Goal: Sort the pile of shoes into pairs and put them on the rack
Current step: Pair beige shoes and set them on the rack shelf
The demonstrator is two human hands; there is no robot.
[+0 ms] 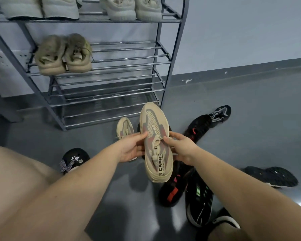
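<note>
Two hands [131,147] [182,147] grip a beige shoe [155,145] printed "CAPAD".

The rack [165,54] has open bars to the right of the tan pair [63,54] on its second shelf, and the shelves below look bare. Its top shelf is crowded with pale shoes [118,9]. On the floor [250,105], black shoes [198,193] clutter the way on the right, a beige shoe [124,126] lies before the rack, and a bowed black shoe [75,159] on the left.
</note>
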